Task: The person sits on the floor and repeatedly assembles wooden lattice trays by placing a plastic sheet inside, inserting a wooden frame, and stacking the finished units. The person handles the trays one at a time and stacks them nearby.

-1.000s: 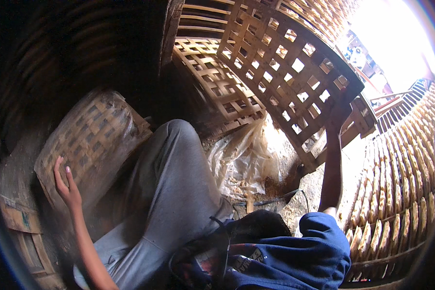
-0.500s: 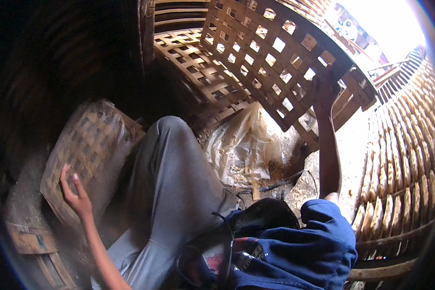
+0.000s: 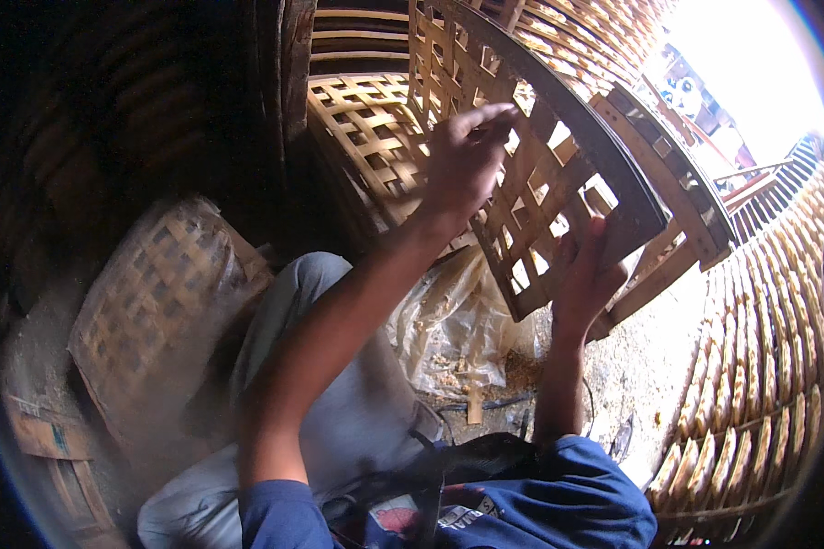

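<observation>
A woven bamboo panel (image 3: 545, 188) with open square gaps and a dark edge strip stands tilted in front of me. My right hand (image 3: 588, 279) grips its lower right corner, the thumb showing on the near side. Across the panel's middle reaches my left hand (image 3: 471, 160), its fingers bent and pressed together; whether anything small is pinched in them I cannot make out. Just behind the held panel leans another slatted wooden piece (image 3: 677, 169), its left part hidden by it.
At my left lies a plastic-covered woven panel (image 3: 151, 284). Another lattice (image 3: 366, 119) rests beyond my knee. Crumpled clear plastic (image 3: 453, 320) with shavings lies on the floor, near a dark cord (image 3: 504, 403). Rows of split slats (image 3: 751, 348) line the right.
My left hand has come from the plastic-covered panel at the left across to the held panel. The held panel has moved nearer and lower, away from the slatted piece behind, with my right hand.
</observation>
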`<action>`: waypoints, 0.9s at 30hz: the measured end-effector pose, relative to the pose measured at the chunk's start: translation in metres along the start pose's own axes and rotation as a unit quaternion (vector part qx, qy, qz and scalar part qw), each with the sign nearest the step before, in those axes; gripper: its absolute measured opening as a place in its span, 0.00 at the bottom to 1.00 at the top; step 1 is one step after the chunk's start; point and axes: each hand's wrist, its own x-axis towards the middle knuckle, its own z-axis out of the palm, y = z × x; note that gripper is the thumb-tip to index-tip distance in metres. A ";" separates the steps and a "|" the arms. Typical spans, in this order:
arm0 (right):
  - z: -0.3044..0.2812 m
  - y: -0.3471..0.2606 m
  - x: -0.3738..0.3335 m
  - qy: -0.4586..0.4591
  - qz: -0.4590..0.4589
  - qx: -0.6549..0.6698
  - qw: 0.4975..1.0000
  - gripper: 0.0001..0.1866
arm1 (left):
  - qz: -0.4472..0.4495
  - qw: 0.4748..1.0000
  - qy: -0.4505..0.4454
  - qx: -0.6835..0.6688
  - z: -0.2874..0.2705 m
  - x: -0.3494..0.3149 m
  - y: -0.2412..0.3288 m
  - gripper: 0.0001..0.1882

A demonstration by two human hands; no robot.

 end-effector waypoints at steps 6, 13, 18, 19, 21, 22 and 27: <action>-0.002 -0.002 -0.005 0.021 0.019 0.033 0.999 0.17 | -0.008 0.991 0.067 -0.119 0.029 0.034 -0.011 0.16; -0.001 0.009 -0.010 0.012 0.021 0.104 0.994 0.20 | -0.054 0.987 0.064 -0.140 0.033 0.038 -0.003 0.17; 0.000 0.012 -0.013 0.031 -0.015 0.074 0.997 0.19 | -0.073 0.987 0.070 -0.127 0.037 0.035 -0.004 0.16; -0.003 0.017 -0.011 0.029 -0.011 0.042 0.999 0.19 | -0.060 0.985 0.078 -0.140 0.041 0.034 -0.006 0.14; -0.009 0.025 -0.008 0.027 -0.004 -0.021 0.999 0.18 | -0.034 0.987 0.076 -0.139 0.044 0.034 -0.012 0.10; -0.006 0.021 -0.009 0.037 0.012 0.008 0.999 0.17 | -0.024 0.987 0.077 -0.137 0.042 0.034 -0.022 0.08; -0.014 0.016 -0.003 0.034 0.031 0.075 0.996 0.18 | 0.115 0.993 0.015 0.032 0.021 0.030 -0.025 0.10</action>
